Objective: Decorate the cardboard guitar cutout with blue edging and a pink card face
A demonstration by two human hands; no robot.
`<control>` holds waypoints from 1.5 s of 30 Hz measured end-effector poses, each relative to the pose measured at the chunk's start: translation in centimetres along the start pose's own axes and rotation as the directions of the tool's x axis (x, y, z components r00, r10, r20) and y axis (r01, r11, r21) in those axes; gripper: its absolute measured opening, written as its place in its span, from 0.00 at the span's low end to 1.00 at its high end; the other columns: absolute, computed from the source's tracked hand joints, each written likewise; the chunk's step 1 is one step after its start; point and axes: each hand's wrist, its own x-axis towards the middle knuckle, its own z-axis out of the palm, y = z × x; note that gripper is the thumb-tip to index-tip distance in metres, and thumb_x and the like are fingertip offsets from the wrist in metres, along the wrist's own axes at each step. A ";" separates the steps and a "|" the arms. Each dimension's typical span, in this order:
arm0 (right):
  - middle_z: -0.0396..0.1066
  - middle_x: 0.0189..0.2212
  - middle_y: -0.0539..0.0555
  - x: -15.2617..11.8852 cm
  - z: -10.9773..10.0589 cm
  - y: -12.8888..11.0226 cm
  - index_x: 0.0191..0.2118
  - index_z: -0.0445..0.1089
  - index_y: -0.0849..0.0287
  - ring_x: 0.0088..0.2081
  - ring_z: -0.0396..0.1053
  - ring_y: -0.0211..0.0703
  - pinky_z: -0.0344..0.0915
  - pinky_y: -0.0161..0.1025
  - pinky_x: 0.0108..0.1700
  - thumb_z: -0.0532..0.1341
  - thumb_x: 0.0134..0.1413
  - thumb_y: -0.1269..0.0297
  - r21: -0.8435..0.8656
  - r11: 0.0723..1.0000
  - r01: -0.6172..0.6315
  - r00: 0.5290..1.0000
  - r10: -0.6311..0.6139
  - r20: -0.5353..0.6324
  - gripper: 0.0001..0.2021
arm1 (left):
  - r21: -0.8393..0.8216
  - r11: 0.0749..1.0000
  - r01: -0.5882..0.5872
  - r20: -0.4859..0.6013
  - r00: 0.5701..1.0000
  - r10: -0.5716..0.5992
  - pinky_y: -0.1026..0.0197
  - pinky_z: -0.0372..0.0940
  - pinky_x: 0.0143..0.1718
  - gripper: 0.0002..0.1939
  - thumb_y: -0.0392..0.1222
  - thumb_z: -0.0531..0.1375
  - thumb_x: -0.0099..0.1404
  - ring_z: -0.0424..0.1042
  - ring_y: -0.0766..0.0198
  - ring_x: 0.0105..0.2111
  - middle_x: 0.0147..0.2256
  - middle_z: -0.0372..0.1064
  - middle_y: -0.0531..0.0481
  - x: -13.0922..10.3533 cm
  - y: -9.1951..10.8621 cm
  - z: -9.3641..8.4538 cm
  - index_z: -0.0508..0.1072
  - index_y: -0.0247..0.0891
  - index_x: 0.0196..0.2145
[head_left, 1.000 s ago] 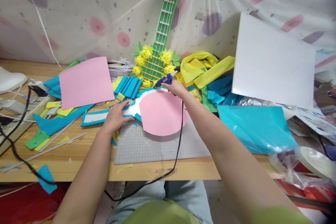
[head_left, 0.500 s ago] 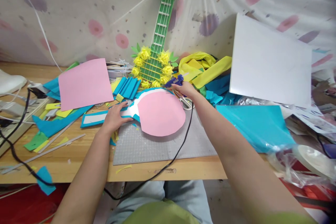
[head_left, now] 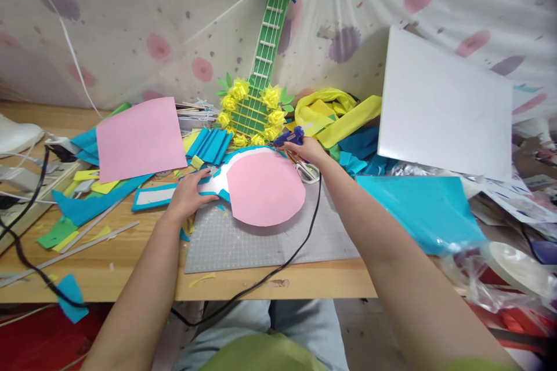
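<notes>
My left hand (head_left: 188, 194) is closed around the narrow neck of a guitar-shaped craft piece, its thumb and fingers on opposite edges. That piece has a white face with blue edging (head_left: 152, 197), and a rounded pink sheet (head_left: 266, 190) covers most of its wide body. Behind the body's far right edge, my right hand (head_left: 310, 149) grips a purple glue gun (head_left: 292, 136), whose black cord (head_left: 300, 247) loops down over the table edge. Close to my right wrist lie scissors with white handles (head_left: 308, 172). Under the craft piece is a grey cutting mat (head_left: 226, 252).
A green paper guitar with yellow flowers (head_left: 256, 105) leans at the back. Pink paper (head_left: 141, 142), blue scraps and a power strip (head_left: 39, 200) occupy the left. Yellow paper (head_left: 335, 110), a white board (head_left: 444, 107), blue sheets (head_left: 418, 203) and a tape roll (head_left: 520, 266) are right.
The view has shifted very slightly. Both hands keep their holds, on the craft piece and the glue gun, with no clear movement.
</notes>
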 end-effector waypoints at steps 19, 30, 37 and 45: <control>0.71 0.24 0.53 -1.6 -2.5 1.7 0.32 0.71 0.63 0.22 0.63 0.36 0.57 0.32 0.24 0.57 0.48 0.46 -0.059 0.996 -0.068 0.993 0.073 0.091 0.21 | -0.007 1.000 0.024 0.033 0.999 -0.024 0.52 0.56 0.51 0.38 0.53 0.64 0.47 0.64 0.51 0.50 0.49 0.67 0.44 0.0 0.3 -0.3 0.61 0.39 0.54; 0.69 0.20 0.53 -2.3 -2.7 2.9 0.32 0.70 0.62 0.19 0.61 0.35 0.57 0.32 0.22 0.59 0.46 0.45 0.051 0.996 -0.069 0.997 0.068 0.030 0.22 | 0.019 0.949 -0.316 0.097 0.945 0.313 0.54 0.51 0.56 0.24 0.47 0.54 0.56 0.59 0.56 0.53 0.52 0.63 0.44 1.3 5.5 -0.1 0.65 0.36 0.50; 0.66 0.17 0.52 -3.1 -2.0 3.4 0.30 0.68 0.62 0.18 0.61 0.35 0.57 0.32 0.21 0.59 0.48 0.48 0.131 0.984 -0.120 0.993 0.120 0.007 0.19 | 0.104 0.983 -0.150 0.279 0.953 0.116 0.53 0.49 0.56 0.37 0.60 0.58 0.52 0.54 0.49 0.56 0.55 0.57 0.37 5.0 9.5 3.0 0.63 0.32 0.53; 0.70 0.21 0.53 -3.4 -1.2 4.4 0.28 0.68 0.62 0.18 0.61 0.33 0.57 0.31 0.19 0.58 0.49 0.51 0.272 0.959 -0.084 0.995 0.094 -0.021 0.16 | 0.359 0.933 0.000 0.452 0.875 -0.174 0.48 0.50 0.53 0.60 0.65 0.65 0.32 0.51 0.39 0.56 0.57 0.52 0.32 8.7 10.1 2.2 0.52 0.36 0.60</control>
